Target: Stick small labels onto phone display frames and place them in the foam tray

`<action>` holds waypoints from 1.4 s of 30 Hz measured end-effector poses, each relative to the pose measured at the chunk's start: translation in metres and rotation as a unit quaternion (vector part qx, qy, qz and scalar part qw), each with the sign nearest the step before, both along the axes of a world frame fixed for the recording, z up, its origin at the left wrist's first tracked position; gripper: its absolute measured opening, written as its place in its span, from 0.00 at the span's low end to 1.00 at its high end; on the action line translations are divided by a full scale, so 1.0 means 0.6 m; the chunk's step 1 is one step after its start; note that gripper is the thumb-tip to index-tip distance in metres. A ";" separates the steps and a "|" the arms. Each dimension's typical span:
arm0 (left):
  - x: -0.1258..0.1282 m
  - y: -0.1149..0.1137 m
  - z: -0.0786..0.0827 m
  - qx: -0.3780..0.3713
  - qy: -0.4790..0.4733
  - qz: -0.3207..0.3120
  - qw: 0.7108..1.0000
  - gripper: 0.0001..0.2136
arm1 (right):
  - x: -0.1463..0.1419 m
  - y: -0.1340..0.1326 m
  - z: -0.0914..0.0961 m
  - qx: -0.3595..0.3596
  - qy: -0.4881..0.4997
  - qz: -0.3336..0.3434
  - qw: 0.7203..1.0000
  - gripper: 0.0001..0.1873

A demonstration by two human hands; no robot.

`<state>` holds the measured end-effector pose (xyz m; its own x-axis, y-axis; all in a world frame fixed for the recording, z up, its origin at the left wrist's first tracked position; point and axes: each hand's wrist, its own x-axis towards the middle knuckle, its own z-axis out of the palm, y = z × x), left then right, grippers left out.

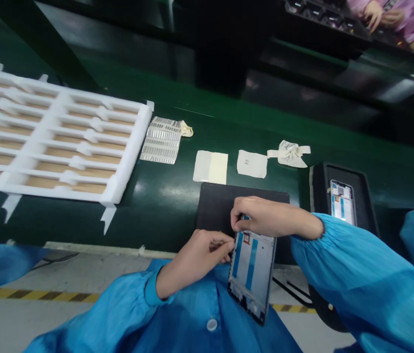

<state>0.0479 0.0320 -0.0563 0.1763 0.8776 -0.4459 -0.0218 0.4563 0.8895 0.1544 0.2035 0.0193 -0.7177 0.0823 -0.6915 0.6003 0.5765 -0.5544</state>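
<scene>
A phone frame (260, 260) with two blue strips on its silvery inside is held tilted over the front edge of a black mat (214, 203). My left hand (207, 247) is closed, thumb and fingertips pinching the frame's left edge. Over the frame's upper end, my right hand (256, 214) is closed in a pinch near the upper left corner. Whatever sits between its fingertips is hidden, and this hand also covers the top of the frame. Behind the mat lie a white-and-cream sheet (210, 167) and a white backing paper (252, 163).
At left stands a white foam tray (129, 152) with long slots. A sheet of silvery strips (161, 140) and crumpled tape (290, 154) lie on the green table (162, 196). At right, a black tray (366, 196) contains another phone frame (342, 202). Across the table are a co-worker's hands (374, 14).
</scene>
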 end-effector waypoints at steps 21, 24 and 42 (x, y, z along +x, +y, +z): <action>-0.005 -0.001 0.020 0.030 0.052 -0.067 0.996 0.13 | 0.018 -0.025 0.018 0.004 0.024 -0.026 0.999 0.11; -0.008 0.000 0.024 0.028 0.042 -0.071 0.996 0.14 | 0.022 -0.028 0.022 0.005 0.036 -0.035 0.999 0.11; -0.002 -0.027 0.062 0.134 0.076 -0.075 0.985 0.16 | 0.126 -0.114 0.060 0.115 0.203 -0.170 0.957 0.10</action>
